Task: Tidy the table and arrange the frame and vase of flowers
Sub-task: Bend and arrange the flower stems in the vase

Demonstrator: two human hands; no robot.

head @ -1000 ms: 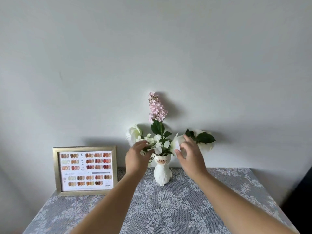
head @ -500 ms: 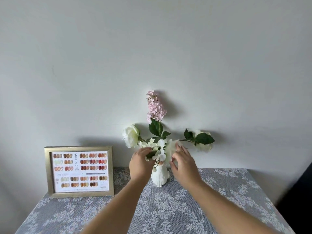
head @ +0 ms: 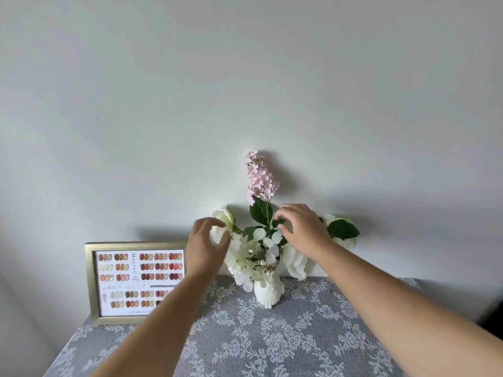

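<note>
Reaching: both bare forearms stretch forward over the table (head: 313, 346), which wears a grey cloth with a white lace flower pattern.
Vase: a small white ceramic vase (head: 268, 292) stands upright near the back edge of the table, close to the pale wall (head: 245, 77).
Flowers: the pink blossom spike (head: 258, 176) rises straight up along the wall; a white rose (head: 223, 217) leans left, another white bloom with dark green leaves (head: 341, 229) reaches right, its stem near level.
Left hand (head: 205, 244): fingers spread and curled, thumb and fingertips at the left rose, nothing clearly pinched.
Right hand (head: 302, 229): fingers spread, tips by the green leaves at the spike's base.
Frame: a gold-edged rectangular picture frame (head: 136, 281) stands left of the vase, long side level, facing forward, showing rows of nail colour swatches.
</note>
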